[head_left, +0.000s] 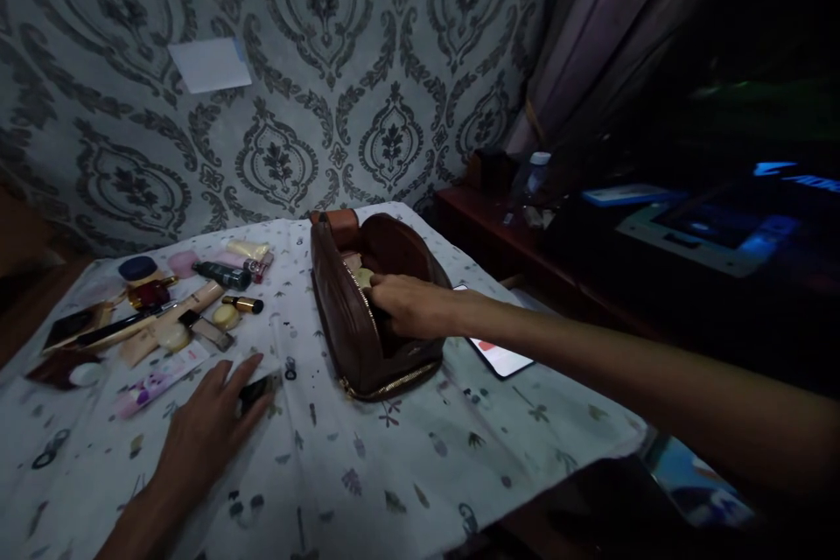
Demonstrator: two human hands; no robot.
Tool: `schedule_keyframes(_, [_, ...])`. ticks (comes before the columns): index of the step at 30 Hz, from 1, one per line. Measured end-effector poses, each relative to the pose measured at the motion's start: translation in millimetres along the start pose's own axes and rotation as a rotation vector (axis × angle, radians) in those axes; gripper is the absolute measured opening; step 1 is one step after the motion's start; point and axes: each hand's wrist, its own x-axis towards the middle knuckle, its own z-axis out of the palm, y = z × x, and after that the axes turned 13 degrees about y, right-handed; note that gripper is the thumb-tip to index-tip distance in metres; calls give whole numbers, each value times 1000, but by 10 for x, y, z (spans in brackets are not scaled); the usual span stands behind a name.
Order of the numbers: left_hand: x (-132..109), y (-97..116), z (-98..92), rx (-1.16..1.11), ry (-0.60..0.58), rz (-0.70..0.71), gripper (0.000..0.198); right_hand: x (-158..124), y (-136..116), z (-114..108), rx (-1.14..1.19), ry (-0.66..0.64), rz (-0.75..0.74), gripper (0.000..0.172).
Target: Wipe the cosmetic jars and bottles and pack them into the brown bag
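Observation:
A brown cosmetic bag [358,332] with a gold zip stands open on the patterned tablecloth [394,472]. My right hand [410,304] reaches into its opening, fingers curled around the rim or something inside; what they grip is hidden. My left hand [210,420] lies flat on the cloth, fingers spread, fingertips resting on a small dark object [259,389]. Left of it lie several cosmetics: a pink tube [161,381], a gold lipstick [242,304], a dark green tube [223,275], a round dark blue jar [137,268] and a dark palette [72,325].
A phone [502,357] with a lit screen lies on the cloth right of the bag. A dark wooden shelf [499,227] with a bottle [536,171] stands at the right, beside a curtain [591,44]. Patterned wallpaper is behind, with a white paper [210,63] stuck on it.

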Motion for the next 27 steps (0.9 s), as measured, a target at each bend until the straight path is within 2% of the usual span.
schedule_keyframes(2, [-13, -37, 16, -30, 39, 2, 47, -8, 19, -65, 35, 6, -16, 29])
schedule_keyframes(4, [-35, -89, 30, -83, 84, -6, 46, -70, 4, -165, 78, 109, -14, 23])
schedule_keyframes(5, [-48, -111, 27, -115, 106, -11, 46, -125, -29, -212, 109, 219, -5, 22])
schedule_keyframes(7, [-74, -132, -16, -184, 153, -29, 47, -269, -157, -250, 210, 551, 14, 21])
schedule_keyframes(9, [-99, -104, -117, -253, 195, -48, 48, -421, -360, -157, 369, 913, 17, 20])
schedule_keyframes(10, [-110, -70, -185, -283, 216, -51, 47, -482, -476, -55, 471, 995, -29, 19])
schedule_keyframes(11, [-120, -23, -259, -308, 238, -49, 46, -525, -594, 75, 571, 913, -101, 21])
schedule_keyframes(12, [-130, 34, -333, -328, 261, -38, 45, -547, -708, 224, 661, 799, -123, 29])
schedule_keyframes(14, [-150, 167, -460, -357, 314, 27, 41, -525, -907, 522, 851, 542, -50, 60])
schedule_keyframes(15, [-161, 234, -505, -368, 334, 77, 40, -490, -988, 648, 993, 454, -3, 65])
schedule_keyframes(17, [-188, 355, -547, -374, 365, 171, 41, -404, -1112, 827, 1294, 336, 36, 57])
schedule_keyframes(19, [-214, 439, -545, -355, 393, 235, 43, -333, -1193, 920, 1545, 292, 48, 48])
schedule_keyframes(21, [-232, 481, -530, -317, 419, 270, 43, -296, -1242, 973, 1680, 287, 89, 49])
schedule_keyframes(27, [-256, 501, -575, -181, 419, 357, 40, -247, -1302, 1144, 1756, 261, 266, 57])
